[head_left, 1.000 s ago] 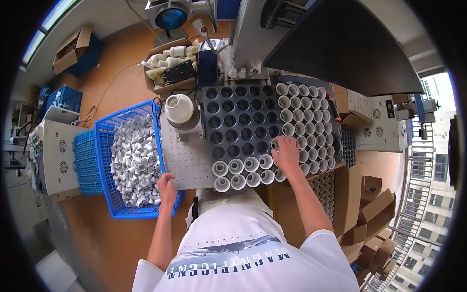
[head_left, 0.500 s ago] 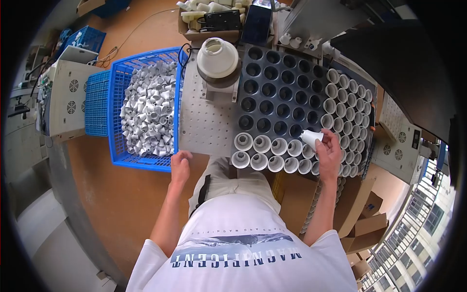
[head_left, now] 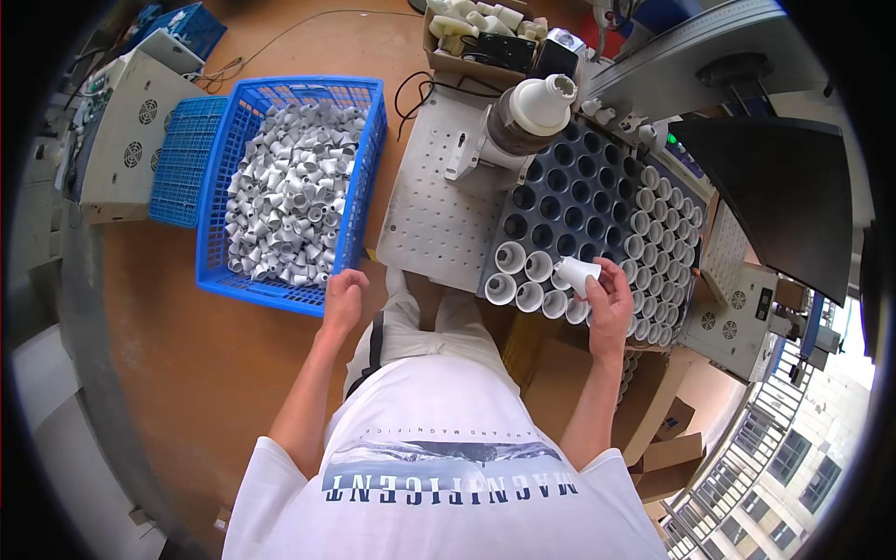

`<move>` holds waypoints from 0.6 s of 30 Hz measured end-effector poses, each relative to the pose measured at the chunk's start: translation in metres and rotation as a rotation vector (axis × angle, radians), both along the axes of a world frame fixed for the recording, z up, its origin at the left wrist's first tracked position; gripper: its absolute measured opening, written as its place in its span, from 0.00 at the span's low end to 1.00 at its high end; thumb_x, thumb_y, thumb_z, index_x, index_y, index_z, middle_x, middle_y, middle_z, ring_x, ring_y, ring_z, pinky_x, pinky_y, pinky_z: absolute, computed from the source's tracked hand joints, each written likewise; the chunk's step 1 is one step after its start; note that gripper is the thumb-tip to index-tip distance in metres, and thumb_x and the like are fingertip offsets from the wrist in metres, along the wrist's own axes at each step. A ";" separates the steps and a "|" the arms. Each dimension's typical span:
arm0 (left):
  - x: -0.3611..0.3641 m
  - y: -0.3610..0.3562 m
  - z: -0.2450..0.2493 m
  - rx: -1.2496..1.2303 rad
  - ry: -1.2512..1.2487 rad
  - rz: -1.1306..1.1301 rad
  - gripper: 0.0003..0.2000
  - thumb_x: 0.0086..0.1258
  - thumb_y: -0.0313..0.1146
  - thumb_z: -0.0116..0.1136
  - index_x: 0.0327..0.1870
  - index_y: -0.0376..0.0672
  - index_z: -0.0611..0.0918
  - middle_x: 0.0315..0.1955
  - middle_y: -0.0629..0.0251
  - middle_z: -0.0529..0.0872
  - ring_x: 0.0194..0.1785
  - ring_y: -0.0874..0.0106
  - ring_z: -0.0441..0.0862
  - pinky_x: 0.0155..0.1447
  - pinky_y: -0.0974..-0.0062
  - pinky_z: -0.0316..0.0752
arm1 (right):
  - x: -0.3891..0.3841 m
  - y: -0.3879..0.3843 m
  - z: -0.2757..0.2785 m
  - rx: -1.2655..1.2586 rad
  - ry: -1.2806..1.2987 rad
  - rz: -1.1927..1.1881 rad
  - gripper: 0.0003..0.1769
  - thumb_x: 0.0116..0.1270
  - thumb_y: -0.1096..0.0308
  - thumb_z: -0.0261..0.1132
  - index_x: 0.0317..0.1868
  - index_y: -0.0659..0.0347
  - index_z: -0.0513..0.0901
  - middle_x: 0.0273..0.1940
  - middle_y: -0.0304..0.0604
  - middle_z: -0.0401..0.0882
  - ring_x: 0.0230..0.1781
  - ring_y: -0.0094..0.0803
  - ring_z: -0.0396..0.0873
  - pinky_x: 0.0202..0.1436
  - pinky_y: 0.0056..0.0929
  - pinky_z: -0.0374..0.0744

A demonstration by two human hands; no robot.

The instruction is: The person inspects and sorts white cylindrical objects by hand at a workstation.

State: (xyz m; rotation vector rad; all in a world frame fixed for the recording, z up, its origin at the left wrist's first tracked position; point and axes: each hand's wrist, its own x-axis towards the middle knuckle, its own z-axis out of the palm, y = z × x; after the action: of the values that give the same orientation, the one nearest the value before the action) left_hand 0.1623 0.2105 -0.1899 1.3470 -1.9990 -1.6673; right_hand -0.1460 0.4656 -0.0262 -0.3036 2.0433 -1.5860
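Observation:
My right hand [head_left: 609, 303] is closed around a white tapered plastic cup [head_left: 579, 275] with a narrower, notched end, pinched between thumb and fingers. The cup is tilted sideways above the near rows of a dark tray [head_left: 509, 266], where similar white cups [head_left: 500, 291] stand with their wide mouths up. My left hand [head_left: 345, 297] has its fingers curled in, close to the near right corner of a blue basket [head_left: 359, 215]; what is inside those fingers, if anything, is hidden. A heap of loose white cups [head_left: 289, 196] fills the basket.
A perforated metal plate [head_left: 434, 196] lies between basket and tray, carrying a fixture with a large white cone [head_left: 543, 105]. Several empty round holes [head_left: 551, 207] show in the tray. A black screen [head_left: 770, 201] overhangs at right. Behind stands a box of white parts [head_left: 481, 28].
The camera view has turned, so basket, plate and tray appear shifted and rotated. My right hand still holds the cup over the tray. My left hand stays by the basket corner.

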 end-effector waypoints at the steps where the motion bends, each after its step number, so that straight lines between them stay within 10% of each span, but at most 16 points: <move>1: 0.003 0.001 0.000 -0.002 0.003 0.004 0.15 0.49 0.19 0.37 0.29 0.31 0.82 0.28 0.60 0.84 0.39 0.70 0.80 0.53 0.73 0.74 | 0.003 -0.004 0.004 0.001 0.003 0.005 0.22 0.65 0.69 0.65 0.58 0.66 0.74 0.47 0.43 0.79 0.45 0.25 0.77 0.49 0.24 0.77; 18: -0.039 -0.038 0.030 -0.079 0.212 -0.051 0.14 0.50 0.21 0.38 0.29 0.31 0.81 0.29 0.61 0.84 0.39 0.72 0.80 0.52 0.75 0.74 | 0.016 -0.020 0.035 -0.160 0.062 -0.021 0.21 0.62 0.72 0.65 0.55 0.65 0.72 0.46 0.43 0.78 0.45 0.26 0.77 0.49 0.24 0.76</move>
State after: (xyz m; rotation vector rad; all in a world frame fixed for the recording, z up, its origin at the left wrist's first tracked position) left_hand 0.1236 0.1721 -0.1599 1.0540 -1.9682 -1.6561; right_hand -0.1300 0.4455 0.0084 -0.3954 1.9741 -1.7779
